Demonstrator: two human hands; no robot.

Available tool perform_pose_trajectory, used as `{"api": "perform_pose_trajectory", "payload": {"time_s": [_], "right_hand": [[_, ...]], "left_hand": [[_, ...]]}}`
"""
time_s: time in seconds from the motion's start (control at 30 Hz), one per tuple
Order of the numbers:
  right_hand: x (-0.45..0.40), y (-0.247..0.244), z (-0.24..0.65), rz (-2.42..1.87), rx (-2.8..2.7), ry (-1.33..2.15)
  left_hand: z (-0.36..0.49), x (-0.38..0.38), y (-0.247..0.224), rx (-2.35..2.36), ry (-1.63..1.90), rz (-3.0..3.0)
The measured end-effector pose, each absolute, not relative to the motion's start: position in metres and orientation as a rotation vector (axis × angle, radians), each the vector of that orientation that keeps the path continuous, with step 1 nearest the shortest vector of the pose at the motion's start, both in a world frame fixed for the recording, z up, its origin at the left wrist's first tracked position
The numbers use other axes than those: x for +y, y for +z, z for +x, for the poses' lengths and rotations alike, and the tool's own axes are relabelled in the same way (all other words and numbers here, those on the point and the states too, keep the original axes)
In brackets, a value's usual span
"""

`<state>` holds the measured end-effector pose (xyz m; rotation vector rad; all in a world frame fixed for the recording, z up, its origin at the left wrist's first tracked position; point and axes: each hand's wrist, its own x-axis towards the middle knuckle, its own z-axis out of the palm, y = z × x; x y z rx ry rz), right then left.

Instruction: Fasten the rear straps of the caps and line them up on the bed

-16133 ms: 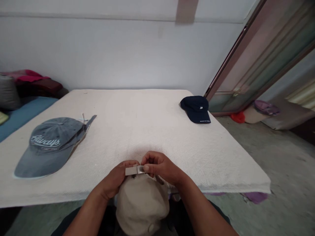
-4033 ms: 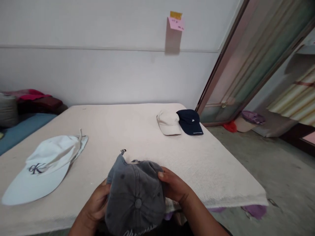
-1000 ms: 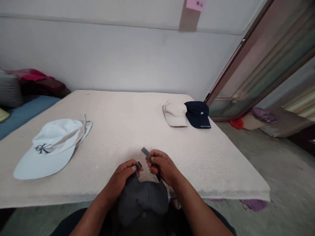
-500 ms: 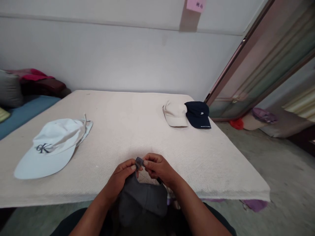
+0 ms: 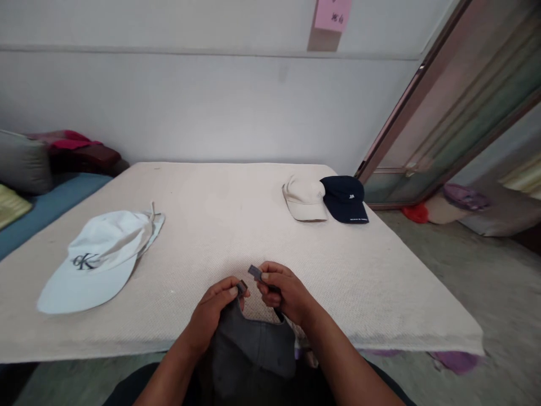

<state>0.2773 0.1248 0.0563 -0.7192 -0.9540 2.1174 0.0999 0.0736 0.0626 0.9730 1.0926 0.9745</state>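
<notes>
Ahead of the left hand (image 5: 213, 310), flat cream woven cloth (image 5: 211, 225) offers open passage. A white brimmed fabric cap (image 5: 99, 254) obstructs its left; a beige fabric cap (image 5: 304, 198) and navy fabric cap (image 5: 344, 198) stand beyond the right hand (image 5: 285, 290). Between the hands, a dark-grey fabric cap (image 5: 256, 352) closes the gap bodyward.

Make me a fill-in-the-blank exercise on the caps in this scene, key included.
1. The left hand and the right hand pinch the strap ends of the dark grey fabric cap, which are ____ (touching or apart).
2. On the cream textured cloth lie ____ caps.
3. The largest dark letter on the white curved-brim cap is ____.
4. The cap just right of the beige cloth cap is ____ in colour.

Missing words: apart; three; K; navy blue.
</notes>
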Motion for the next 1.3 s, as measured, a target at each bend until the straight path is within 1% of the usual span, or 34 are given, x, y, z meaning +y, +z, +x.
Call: {"api": "perform_pose_trajectory", "payload": {"time_s": [0.73,1.3], "right_hand": [[0.1197,0.0507,0.2790,-0.752,-0.945,2.221],[0.1205,0.0547,0.2826,-0.719,-1.104,2.288]], "left_hand": [[0.1089,0.0750,0.0602,1.071,0.943,0.968],[0.1055,0.0718,0.0640,1.096,0.903,0.920]]}}
